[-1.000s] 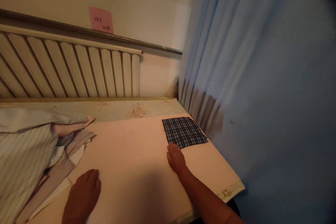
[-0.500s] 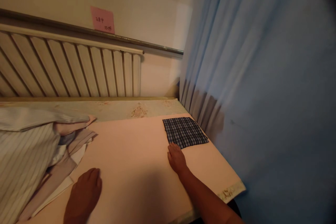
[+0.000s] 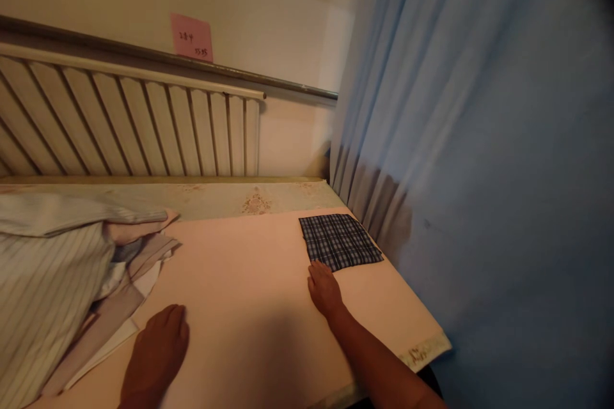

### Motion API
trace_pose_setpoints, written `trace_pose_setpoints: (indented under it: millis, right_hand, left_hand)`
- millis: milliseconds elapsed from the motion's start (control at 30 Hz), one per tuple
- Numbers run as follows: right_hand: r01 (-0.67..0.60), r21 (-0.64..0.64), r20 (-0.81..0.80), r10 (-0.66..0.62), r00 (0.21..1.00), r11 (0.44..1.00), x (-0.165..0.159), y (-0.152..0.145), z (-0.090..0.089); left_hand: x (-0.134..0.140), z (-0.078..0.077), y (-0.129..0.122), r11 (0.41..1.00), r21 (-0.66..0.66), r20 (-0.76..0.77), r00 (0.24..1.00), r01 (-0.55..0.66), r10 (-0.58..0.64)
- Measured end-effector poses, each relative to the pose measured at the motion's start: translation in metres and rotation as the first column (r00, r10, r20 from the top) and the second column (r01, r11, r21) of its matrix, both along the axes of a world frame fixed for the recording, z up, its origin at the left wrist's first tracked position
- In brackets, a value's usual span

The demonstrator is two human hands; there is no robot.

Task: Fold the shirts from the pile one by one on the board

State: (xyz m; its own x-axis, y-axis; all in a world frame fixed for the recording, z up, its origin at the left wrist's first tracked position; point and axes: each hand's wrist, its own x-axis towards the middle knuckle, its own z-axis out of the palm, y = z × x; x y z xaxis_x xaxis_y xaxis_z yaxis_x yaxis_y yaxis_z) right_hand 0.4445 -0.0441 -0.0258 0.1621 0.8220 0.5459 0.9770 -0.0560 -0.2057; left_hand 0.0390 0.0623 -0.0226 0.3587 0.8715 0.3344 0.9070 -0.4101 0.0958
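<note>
A dark plaid piece of cloth (image 3: 340,240) lies flat on the pink sheet that covers the table. My right hand (image 3: 324,284) is at its near left corner, fingertips resting on the edge, palm down. Further left and closer to me, my left hand (image 3: 160,344) rests palm down on the pink sheet (image 3: 240,268), with nothing visible in it. Its fingers lie loosely side by side, their tips partly hidden. Beside it is a pile of pale garments, with a striped shirt (image 3: 48,287) on top.
Along the back wall runs a radiator (image 3: 182,128), with a pink note (image 3: 192,37) above it. A blue curtain (image 3: 455,140) hangs close by the table's right edge. Patterned table cover (image 3: 256,201) shows behind the pink sheet.
The whole view has shifted very slightly. Both hands and the plaid cloth keep their places on the table.
</note>
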Motion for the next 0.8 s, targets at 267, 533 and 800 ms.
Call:
trace_pose_setpoints:
  millis: [267,533,800]
  right_hand:
    - [-0.007,0.013,0.012,0.007,1.0,1.0,0.001,0.0,-0.002]
    - [-0.01,0.025,0.013,0.01,1.0,1.0,0.0,-0.001,-0.002]
    - [0.003,0.008,0.009,-0.003,1.0,1.0,0.0,0.0,-0.003]
  left_hand:
    - [-0.001,-0.001,0.002,0.999,0.034,-0.012,1.0,0.02,-0.02]
    - [0.001,0.005,-0.002,1.0,0.006,-0.028,1.0,0.0,0.0]
    - [0.003,0.009,-0.006,1.0,0.011,-0.032,0.999,0.007,-0.006]
